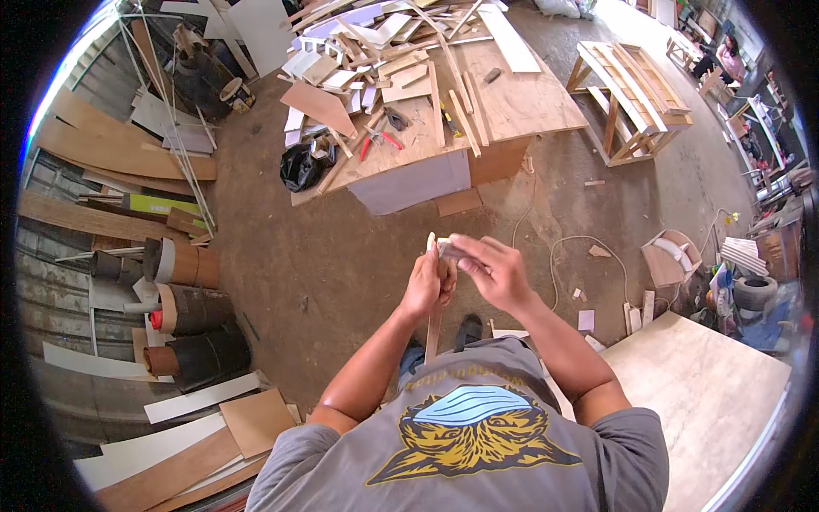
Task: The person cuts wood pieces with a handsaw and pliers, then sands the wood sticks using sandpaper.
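Observation:
In front of my chest, my left hand (423, 285) is closed around a narrow wooden strip (434, 328). The strip runs down toward my feet, and its pale upper end (432, 241) shows above my fingers. My right hand (495, 271) is at that upper end, slightly smeared by motion. Its fingers pinch a small, flat greyish piece (452, 250) against the wood. What that piece is cannot be made out clearly, as the fingers cover part of it.
Ahead stands a plywood-topped workbench (512, 111) heaped with wood offcuts, with red-handled pliers (367, 147) near its edge. A wooden frame (636, 98) stands to its right. Boards and rolls (200, 311) line the left wall. A cable (589, 239) crosses the floor. A plywood sheet (695, 392) lies at right.

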Tool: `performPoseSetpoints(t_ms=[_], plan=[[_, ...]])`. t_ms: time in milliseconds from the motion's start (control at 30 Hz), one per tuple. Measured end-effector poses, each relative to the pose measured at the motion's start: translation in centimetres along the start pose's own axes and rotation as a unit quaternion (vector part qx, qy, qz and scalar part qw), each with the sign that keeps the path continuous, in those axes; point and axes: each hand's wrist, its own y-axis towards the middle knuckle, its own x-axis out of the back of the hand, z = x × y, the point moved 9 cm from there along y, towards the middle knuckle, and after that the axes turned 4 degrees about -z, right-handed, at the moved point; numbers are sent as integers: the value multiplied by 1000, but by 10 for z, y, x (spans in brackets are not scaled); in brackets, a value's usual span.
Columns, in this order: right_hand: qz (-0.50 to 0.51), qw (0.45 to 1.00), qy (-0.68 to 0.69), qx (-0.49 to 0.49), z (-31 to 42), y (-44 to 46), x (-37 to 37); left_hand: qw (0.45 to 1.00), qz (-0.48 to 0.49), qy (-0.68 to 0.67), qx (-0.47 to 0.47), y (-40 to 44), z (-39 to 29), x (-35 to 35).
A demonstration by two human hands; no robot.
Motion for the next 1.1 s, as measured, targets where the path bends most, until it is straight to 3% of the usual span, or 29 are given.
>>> performPoseSetpoints(t_ms=[67, 100, 200, 233, 333, 467, 600, 700, 800, 933, 1067, 1100], plan=[[14, 999, -44, 21, 0, 0, -3, 1000, -13, 21, -4, -2, -7, -5], [-42, 998, -36, 18, -8, 4, 1, 1000, -13, 10, 9, -2, -4, -4], [-109, 991, 11, -81, -34, 8, 13, 1000, -6, -8, 23, 6, 1, 0], [-68, 989, 25, -131, -37, 4, 10, 1000, 0, -7, 19, 7, 0, 0], [-13, 987, 65, -147, -21, 0, -6, 999, -34, 4, 27, 8, 5, 1], [-53, 986, 127, -99, -18, 3, -18, 999, -27, 9, 41, 10, 11, -1], [-47, 969, 121, -209, -57, -3, -18, 998, 47, 26, 25, 6, 5, -8], [-38, 974, 67, -211, -54, 1, -4, 1000, -14, 3, 13, 3, -1, -3], [-47, 980, 54, -187, -25, 2, 10, 997, 31, 11, -66, 3, -8, -2], [4, 989, 112, -98, -4, -12, -6, 997, 34, 35, -54, -6, -8, -5], [-22, 988, 48, -143, -32, -16, 8, 989, 41, 75, -122, -9, -1, -4], [-55, 986, 108, -118, -23, -15, 11, 987, 34, 87, -128, -9, -3, -6]])
